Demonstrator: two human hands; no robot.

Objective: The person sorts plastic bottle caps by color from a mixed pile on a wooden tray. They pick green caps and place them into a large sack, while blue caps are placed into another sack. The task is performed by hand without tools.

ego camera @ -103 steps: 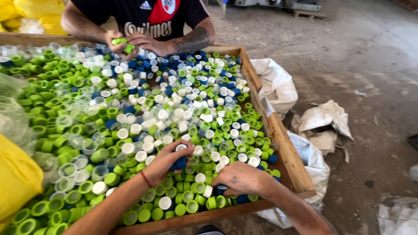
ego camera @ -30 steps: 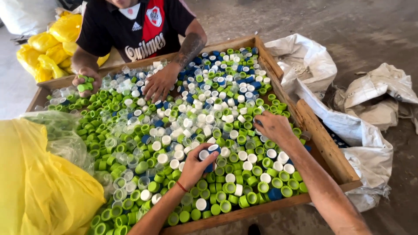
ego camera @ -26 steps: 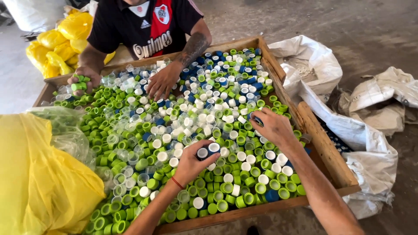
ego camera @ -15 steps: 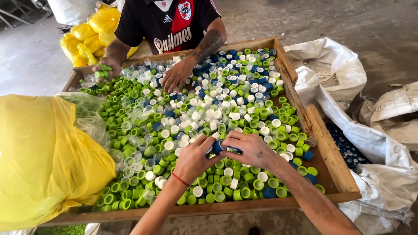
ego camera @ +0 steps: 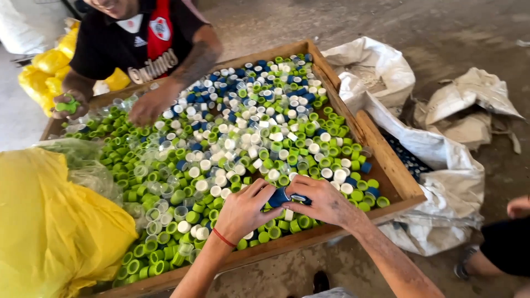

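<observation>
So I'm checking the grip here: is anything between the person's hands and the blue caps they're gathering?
Nothing visible. The left hand and right hand meet over the wooden tray with the blue caps pinched directly between their fingers. Green and white caps lie loose underneath and around, none wedged between hands and blue caps.

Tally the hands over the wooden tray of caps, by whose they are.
Own hands, pinching blue caps: 2, left hand and right hand
Co-worker's hands: 2, one on the caps, one gripping green caps
Total over the tray: 4
</observation>
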